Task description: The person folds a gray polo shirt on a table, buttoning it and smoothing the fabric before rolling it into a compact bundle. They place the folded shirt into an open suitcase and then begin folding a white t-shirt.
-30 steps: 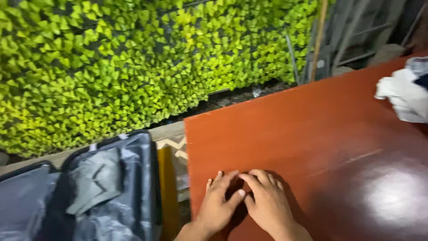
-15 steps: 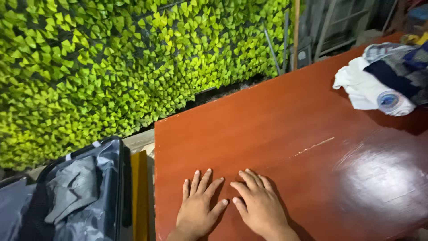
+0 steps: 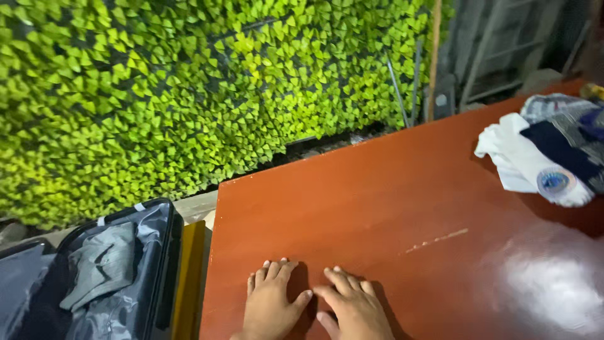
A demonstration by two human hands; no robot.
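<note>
My left hand (image 3: 269, 303) and my right hand (image 3: 351, 306) lie flat, palms down, side by side on the near edge of a glossy red-brown table (image 3: 390, 208). Their fingers are spread and neither holds anything. A heap of clothes (image 3: 548, 150), white, dark blue and checked, sits at the table's far right, well away from both hands.
An open dark suitcase (image 3: 107, 271) with grey lining stands on the floor left of the table. A yellow board (image 3: 189, 277) stands between suitcase and table. A wall of green artificial leaves (image 3: 189, 88) runs behind. Metal bars and poles (image 3: 434, 69) lean at the back right.
The view shifted, so my hands sit lower in the frame. They went from touching each other to lying slightly apart with fingers spread. The clothes heap came into fuller view.
</note>
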